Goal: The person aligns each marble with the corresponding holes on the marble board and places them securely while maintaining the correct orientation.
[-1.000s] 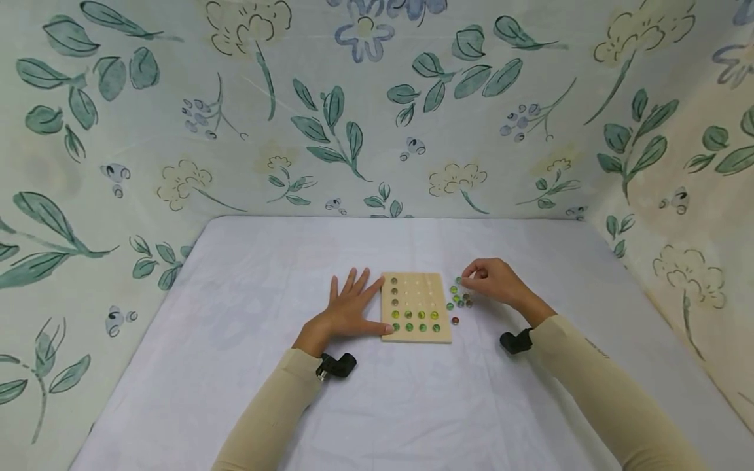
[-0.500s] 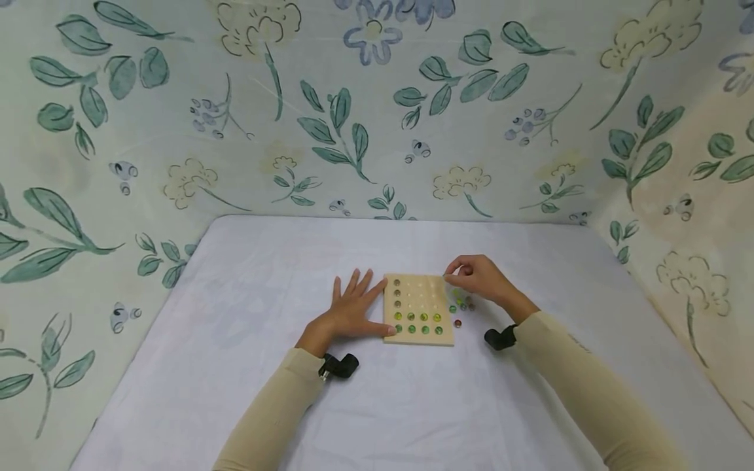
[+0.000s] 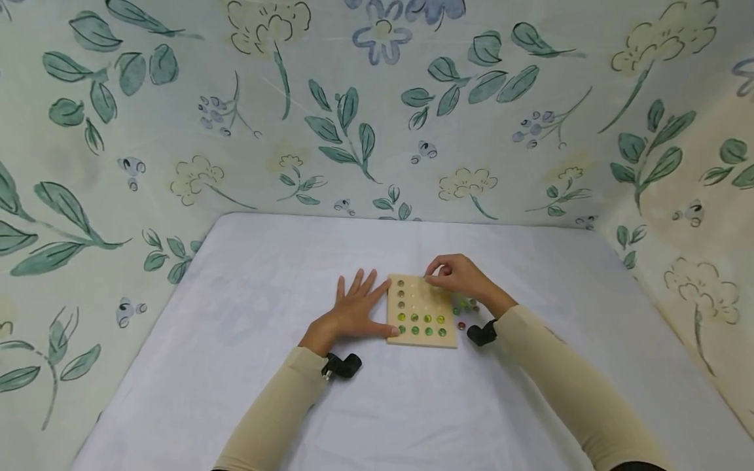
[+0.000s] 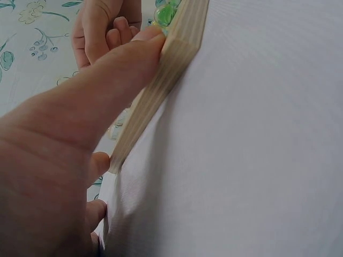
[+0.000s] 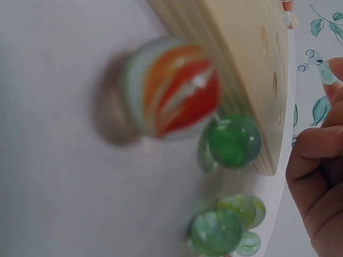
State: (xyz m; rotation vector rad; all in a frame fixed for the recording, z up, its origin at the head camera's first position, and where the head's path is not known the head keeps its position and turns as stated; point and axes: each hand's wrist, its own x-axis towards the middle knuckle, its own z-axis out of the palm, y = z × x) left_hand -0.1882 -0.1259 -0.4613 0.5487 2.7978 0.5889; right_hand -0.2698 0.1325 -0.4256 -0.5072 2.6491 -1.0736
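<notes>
A square wooden marble board (image 3: 430,341) lies on the white cloth. Green marbles (image 3: 429,331) fill its front row, with yellow-green ones (image 3: 427,318) in the row behind and clear brownish ones (image 3: 401,294) up the left column. My left hand (image 3: 350,317) is spread flat at the board's left side, its thumb on the front left corner and index fingertip by the back left corner. Over the back part of the board, my right hand (image 3: 462,275) pinches a pale green-blue glass marble (image 5: 327,73) between thumb and fingertip.
Right of the board lie several loose marbles: a red-and-orange swirled one (image 5: 185,88) nearest the front, a green one (image 5: 235,141) close to the board's edge, and a green cluster (image 5: 217,233). A floral cloth (image 3: 330,131) hangs behind the table.
My right hand has moved left from the loose marbles to above the back of the board, carrying a marble. The left hand has stayed at the board; the head view has shifted slightly.
</notes>
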